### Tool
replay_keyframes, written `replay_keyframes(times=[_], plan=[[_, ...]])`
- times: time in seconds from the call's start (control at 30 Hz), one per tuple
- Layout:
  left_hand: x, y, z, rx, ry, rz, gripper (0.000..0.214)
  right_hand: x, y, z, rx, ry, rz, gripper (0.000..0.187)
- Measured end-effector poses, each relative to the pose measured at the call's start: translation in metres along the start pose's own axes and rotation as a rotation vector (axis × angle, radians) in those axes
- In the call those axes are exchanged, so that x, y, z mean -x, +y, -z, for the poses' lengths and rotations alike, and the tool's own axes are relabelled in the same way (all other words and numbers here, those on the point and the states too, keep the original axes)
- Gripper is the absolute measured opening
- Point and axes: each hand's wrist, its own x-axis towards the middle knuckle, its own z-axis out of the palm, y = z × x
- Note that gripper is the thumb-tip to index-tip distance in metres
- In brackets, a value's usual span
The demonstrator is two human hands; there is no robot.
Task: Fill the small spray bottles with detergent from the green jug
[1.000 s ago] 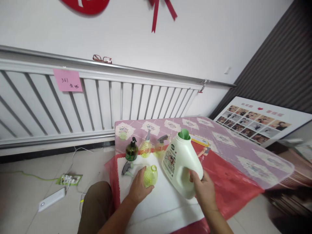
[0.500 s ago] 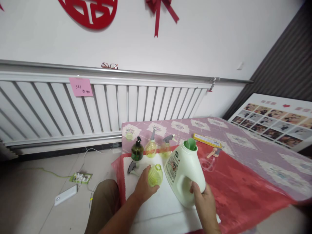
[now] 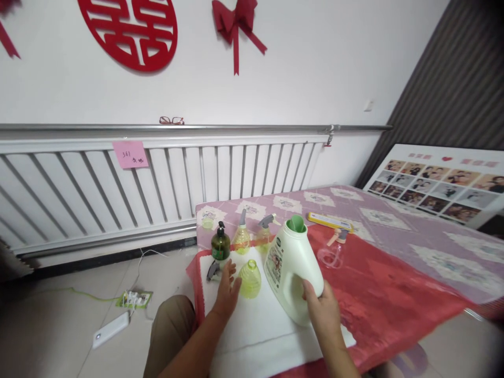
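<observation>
Right hand (image 3: 323, 303) grasps the jug (image 3: 290, 262); left hand (image 3: 227, 290), unclenched and holding nothing, is beside the bottle (image 3: 250, 281), just left of the jug; a steady jug and a low, gentle brace on the bottle would serve best

The scene is viewed from the person's head, forward and downward. The left hand (image 3: 228, 294) and right hand (image 3: 323, 307) are seen close, above the white cloth (image 3: 262, 331); the radiator (image 3: 224, 170) and wall (image 3: 307, 63) are faced farther off.

Open white cloth (image 3: 255, 336) before yellow bottle (image 3: 250, 282), jug (image 3: 289, 262) blocking right, pump bottle (image 3: 220, 244) behind.
</observation>
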Motion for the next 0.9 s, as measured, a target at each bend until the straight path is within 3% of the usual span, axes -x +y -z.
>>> replay_keyframes(times=[0.1,0.27,0.4,0.6,0.9], plan=[[-0.006,0.006,0.014,-0.07,0.038,0.013,0.047,0.001,0.0,0.0,-0.015,0.01,0.015,0.044],[-0.031,0.004,0.059,-0.291,0.117,0.106,0.041,0.002,0.0,-0.001,-0.028,0.029,0.038,0.044],[-0.051,-0.004,0.084,-0.487,0.049,0.179,0.045,0.001,0.001,-0.001,-0.023,0.033,0.023,0.044],[-0.064,0.0,0.085,-0.69,-0.11,0.251,0.051,0.0,0.002,-0.002,-0.019,0.033,0.022,0.043],[-0.072,0.008,0.086,-0.758,-0.151,0.343,0.02,0.0,0.005,-0.004,-0.026,0.046,0.029,0.042]])
